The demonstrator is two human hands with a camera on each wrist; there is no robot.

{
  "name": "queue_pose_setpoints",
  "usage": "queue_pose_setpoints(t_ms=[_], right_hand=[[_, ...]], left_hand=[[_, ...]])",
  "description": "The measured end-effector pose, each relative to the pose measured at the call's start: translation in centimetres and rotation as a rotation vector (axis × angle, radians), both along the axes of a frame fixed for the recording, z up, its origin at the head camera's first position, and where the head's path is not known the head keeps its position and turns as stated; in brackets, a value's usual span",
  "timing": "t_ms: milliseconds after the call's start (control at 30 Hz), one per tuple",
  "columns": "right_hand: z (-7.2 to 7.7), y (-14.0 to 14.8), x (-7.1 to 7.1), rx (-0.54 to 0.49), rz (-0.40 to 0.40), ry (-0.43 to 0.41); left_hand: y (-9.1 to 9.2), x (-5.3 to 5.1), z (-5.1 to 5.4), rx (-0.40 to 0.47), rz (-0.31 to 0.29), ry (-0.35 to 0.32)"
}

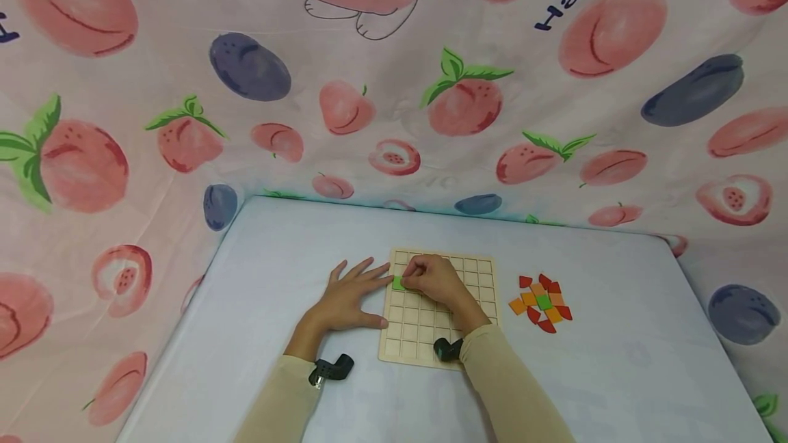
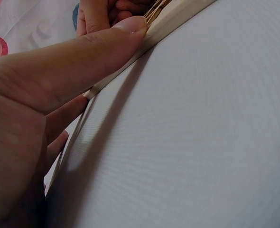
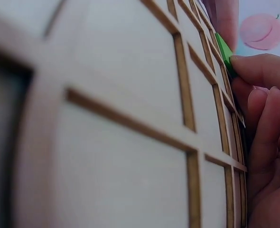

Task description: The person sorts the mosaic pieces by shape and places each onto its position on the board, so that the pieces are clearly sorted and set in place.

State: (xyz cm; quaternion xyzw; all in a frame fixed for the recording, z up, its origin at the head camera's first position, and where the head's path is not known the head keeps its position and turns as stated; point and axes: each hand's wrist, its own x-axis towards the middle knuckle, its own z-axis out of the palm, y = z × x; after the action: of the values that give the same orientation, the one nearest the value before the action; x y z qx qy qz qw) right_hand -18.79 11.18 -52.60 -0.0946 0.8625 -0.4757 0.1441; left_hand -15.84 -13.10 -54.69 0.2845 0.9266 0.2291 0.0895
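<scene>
Left to right, we see the left hand (image 1: 347,301) with fingers spread wide, gripping nothing, thumb tip on the left edge of the wooden grid board (image 1: 409,333). Next we have the green tile (image 1: 397,283), at the upper part of the leftmost column, tilted in the right wrist view. We see the right hand (image 1: 436,280) pinching it between thumb and finger. Farther right, we note loose red, orange and green pieces (image 1: 543,302), apart from the board.

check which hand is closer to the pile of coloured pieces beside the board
Right. The right hand pinches a green piece at the board, left of the pile; the left hand touches the board's left edge, farther from the pile.
</scene>
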Motion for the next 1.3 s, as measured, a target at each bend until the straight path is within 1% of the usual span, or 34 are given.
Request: queue_pose_setpoints(t_ms=[167, 333, 800, 867, 967, 1133, 1200, 1300], right_hand=[[-0.2, 0.0, -0.1, 0.013, 0.001, 0.005], [-0.6, 0.0, -0.3, 0.041, 0.003, 0.026], [-0.6, 0.2, -0.2, 0.048, 0.014, 0.017], [-0.7, 0.4, -0.3, 0.032, 0.019, 0.011], [-0.7, 0.7, -0.3, -0.015, 0.023, -0.021], [-0.3, 1.8, 0.1, -0.177, 0.018, -0.118], [0.0, 2.4, 0.3, -0.236, 0.012, -0.142], [0.7, 3.4, 0.6, -0.242, -0.007, -0.133]], left_hand=[[0.0, 0.0, 0.1, 0.009, 0.002, 0.000], [0.0, 0.1, 0.1, 0.006, 0.002, 0.004], [0.0, 0.0, 0.1, 0.003, -0.003, 0.005], [0.0, 0.0, 0.2, 0.002, -0.003, 0.004], [0.0, 0.0, 0.2, 0.003, -0.001, 0.004], [0.1, 0.0, 0.0, -0.001, 0.000, 0.004], [0.1, 0.0, -0.1, -0.006, 0.001, -0.001], [0.1, 0.0, -0.1, -0.012, 0.002, -0.007]])
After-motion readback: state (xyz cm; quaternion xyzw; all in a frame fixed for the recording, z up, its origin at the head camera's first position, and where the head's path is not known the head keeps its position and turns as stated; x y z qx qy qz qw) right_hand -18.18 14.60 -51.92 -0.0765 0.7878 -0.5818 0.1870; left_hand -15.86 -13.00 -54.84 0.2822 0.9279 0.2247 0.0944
